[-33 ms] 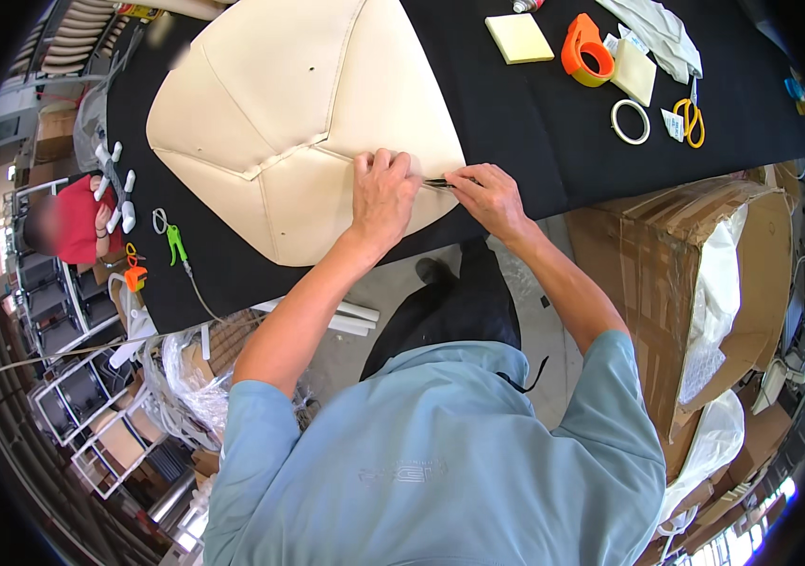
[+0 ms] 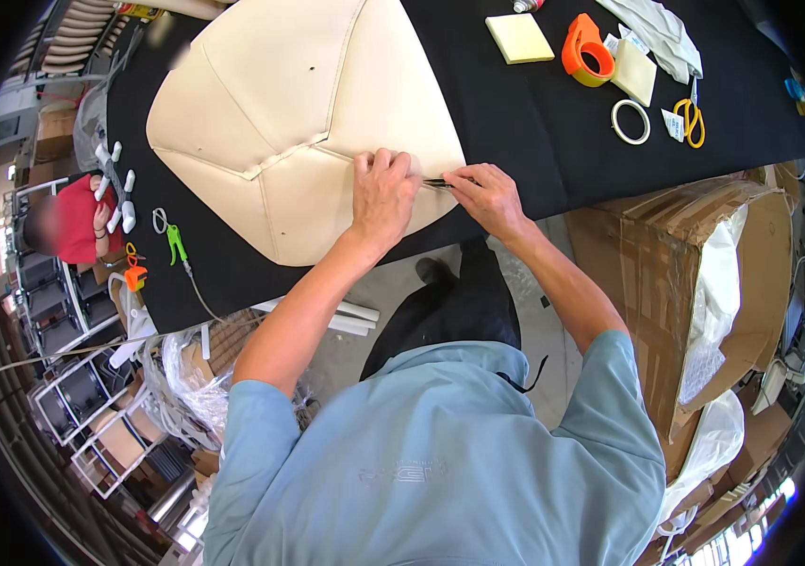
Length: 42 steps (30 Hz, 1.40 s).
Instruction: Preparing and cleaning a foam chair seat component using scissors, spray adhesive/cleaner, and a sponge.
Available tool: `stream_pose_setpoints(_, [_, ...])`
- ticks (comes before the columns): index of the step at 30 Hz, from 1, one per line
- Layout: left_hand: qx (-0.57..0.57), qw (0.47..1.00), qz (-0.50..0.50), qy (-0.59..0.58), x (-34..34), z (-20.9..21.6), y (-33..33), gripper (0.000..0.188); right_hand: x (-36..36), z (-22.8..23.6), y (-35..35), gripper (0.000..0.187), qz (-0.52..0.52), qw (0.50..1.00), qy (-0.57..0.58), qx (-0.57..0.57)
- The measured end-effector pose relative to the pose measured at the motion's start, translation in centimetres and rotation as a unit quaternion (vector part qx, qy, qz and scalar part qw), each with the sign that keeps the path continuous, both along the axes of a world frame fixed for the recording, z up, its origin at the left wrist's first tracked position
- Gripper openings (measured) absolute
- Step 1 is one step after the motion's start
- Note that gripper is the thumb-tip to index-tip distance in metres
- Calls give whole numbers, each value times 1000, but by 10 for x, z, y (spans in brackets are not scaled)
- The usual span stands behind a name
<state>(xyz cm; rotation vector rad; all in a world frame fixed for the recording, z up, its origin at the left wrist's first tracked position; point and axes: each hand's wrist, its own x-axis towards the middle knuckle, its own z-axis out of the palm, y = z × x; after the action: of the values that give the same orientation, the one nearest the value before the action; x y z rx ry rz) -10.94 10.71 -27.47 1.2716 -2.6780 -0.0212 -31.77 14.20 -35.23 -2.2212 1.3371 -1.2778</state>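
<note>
A large cream upholstered seat panel (image 2: 232, 104), with stitched seams and small dark holes, lies on the black-covered table. My left hand (image 2: 385, 196) rests on its near right part, fingers curled and pressed together; whatever is under the fingertips is hidden. Just to the right, my right hand (image 2: 489, 200) pinches a slim dark metal tool (image 2: 437, 182) that looks like tweezers. The tool lies nearly level over the panel, and its tip points toward my left fingers.
At the far right are a yellow pad (image 2: 519, 39), an orange tape dispenser (image 2: 583, 47), a white tape roll (image 2: 630, 122) and orange-handled scissors (image 2: 691, 123). A green air gun (image 2: 176, 245) lies left. A taped carton (image 2: 666, 274) stands beside me; a person in red (image 2: 77, 222) is beyond the table.
My right hand has shifted very slightly to the left with the tool. My left hand and the panel look the same.
</note>
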Motion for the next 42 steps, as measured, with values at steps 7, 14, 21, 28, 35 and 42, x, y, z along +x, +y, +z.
stream_pose_setpoints(7, [2,1000,-6,-12,0,1,1,11,-3,0,0,28,22,999,28,-8])
stream_pose_setpoints(14, [-15,1000,7,-19,0,-1,4,10,-9,0,19,28,-51,992,-90,75])
stream_pose_setpoints(21, [-10,999,-30,-38,-26,-32,17,11,-16,17,61,29,-190,932,-215,219])
stream_pose_setpoints(28, [165,963,21,214,-12,-44,97,25,-29,25,41,29,-171,834,-401,339])
stream_pose_setpoints(35, [-46,853,395,338,117,6,100,14,-9,85,-15,27,-61,856,-400,320])
stream_pose_setpoints(42, [-55,697,494,517,250,30,-31,58,69,139,-37,32,27,895,-318,312])
